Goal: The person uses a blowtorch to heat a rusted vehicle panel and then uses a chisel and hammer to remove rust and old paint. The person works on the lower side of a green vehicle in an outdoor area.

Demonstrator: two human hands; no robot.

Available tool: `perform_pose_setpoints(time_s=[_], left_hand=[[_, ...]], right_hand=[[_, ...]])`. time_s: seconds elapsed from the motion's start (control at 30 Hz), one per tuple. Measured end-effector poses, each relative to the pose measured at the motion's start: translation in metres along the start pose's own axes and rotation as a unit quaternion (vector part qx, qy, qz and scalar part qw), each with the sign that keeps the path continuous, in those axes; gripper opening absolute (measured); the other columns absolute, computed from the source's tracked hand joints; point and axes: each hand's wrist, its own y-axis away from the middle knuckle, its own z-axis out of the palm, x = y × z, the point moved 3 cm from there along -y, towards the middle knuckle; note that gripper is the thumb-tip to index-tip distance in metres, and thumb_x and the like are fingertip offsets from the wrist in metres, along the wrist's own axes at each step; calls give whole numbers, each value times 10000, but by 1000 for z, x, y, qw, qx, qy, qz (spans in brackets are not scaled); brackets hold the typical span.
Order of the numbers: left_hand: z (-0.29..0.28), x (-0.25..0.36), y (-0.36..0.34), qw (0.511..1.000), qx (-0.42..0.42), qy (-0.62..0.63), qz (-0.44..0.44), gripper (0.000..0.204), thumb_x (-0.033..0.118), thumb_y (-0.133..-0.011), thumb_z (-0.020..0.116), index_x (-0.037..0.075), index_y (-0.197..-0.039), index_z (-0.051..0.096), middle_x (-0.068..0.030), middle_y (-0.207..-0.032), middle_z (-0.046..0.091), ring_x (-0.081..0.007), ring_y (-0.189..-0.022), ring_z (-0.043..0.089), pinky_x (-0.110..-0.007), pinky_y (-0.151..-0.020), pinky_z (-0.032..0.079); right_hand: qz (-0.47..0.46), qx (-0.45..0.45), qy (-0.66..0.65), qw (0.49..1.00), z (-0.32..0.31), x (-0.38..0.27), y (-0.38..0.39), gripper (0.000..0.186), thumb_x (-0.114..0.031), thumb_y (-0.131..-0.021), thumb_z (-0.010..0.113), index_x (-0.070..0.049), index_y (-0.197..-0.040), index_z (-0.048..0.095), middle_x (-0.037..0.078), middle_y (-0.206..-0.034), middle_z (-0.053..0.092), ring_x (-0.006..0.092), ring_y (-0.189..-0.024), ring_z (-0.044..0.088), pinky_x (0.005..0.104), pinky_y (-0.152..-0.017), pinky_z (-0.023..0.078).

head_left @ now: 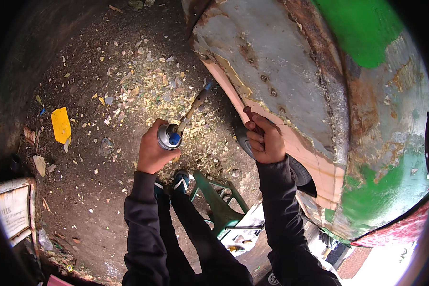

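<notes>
Gas torch (164, 137) and hand tool (247, 110) beside a weathered vehicle panel (276, 62)

The torch consists of a rounded metal canister, a blue knob (175, 138) and a slim, worn metal tube (192, 109) with a blue end; whether that blue is flame or coloured metal cannot be told. The hand tool has a reddish-brown handle and a thin shaft. The panel is dull grey and rust-stained; a ragged, yellowish, flaking edge divides it from a smooth pinkish-beige strip (324, 178). Glossy green paint (357, 28) remains in patches on the curved bodywork to the right.

The left hand (151, 151) is closed around the canister, left of the panel, with the tube angled toward the far right. The right hand (270, 143) is closed in a fist around the tool handle, over the beige strip; the shaft points toward the flaking edge. Contact at its tip cannot be confirmed. Both forearms extend from the near side in dark sleeves.

The ground (100, 190) is bare brown earth, strewn with pale chips (152, 81). A yellow scrap (60, 125) lies at left, beyond a rusty-framed white board (13, 209). A green plastic stool (220, 207) stands near the shoes (180, 182); a dark tyre (298, 171) shows beneath the strip.
</notes>
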Motion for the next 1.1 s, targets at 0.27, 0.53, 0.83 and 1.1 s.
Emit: perform_pose_setpoints(time_s=[0.27, 0.53, 0.83, 1.1], left_hand=[[-15, -15, 14, 999, 26, -10, -21, 481, 2, -603, 771, 74, -1002, 513, -17, -865, 636, -91, -803, 600, -264, -733, 492], [-28, -15, 20, 999, 26, -9, -27, 473, 19, -592, 772, 70, -991, 522, -32, -863, 661, -106, -803, 630, -268, -738, 504], [-27, -15, 14, 999, 34, 6, -6, 477, 27, -600, 770, 59, -1009, 526, -48, -875, 666, -114, -800, 636, -277, -747, 512], [-31, -16, 8, 999, 39, 23, -19, 466, 25, -596, 772, 63, -988, 523, -40, -871, 661, -103, -805, 628, -266, -737, 503]], right_hand=[[10, -53, 14, 998, 48, -18, -20, 232, -74, -928, 510, 24, -1128, 576, 46, -819, 518, 47, -532, 341, 186, -378, 235], [39, -49, -21, 998, 41, -17, -33, 209, -78, -940, 515, 27, -1108, 580, 55, -804, 518, 46, -511, 323, 192, -379, 238], [45, -17, -41, 998, 23, -14, -26, 185, -90, -943, 522, 21, -1081, 577, 57, -802, 517, 47, -521, 340, 193, -386, 246], [57, -5, 2, 998, 34, -15, -26, 197, -93, -963, 488, 7, -1108, 576, 40, -784, 494, 38, -509, 315, 191, -385, 239]])
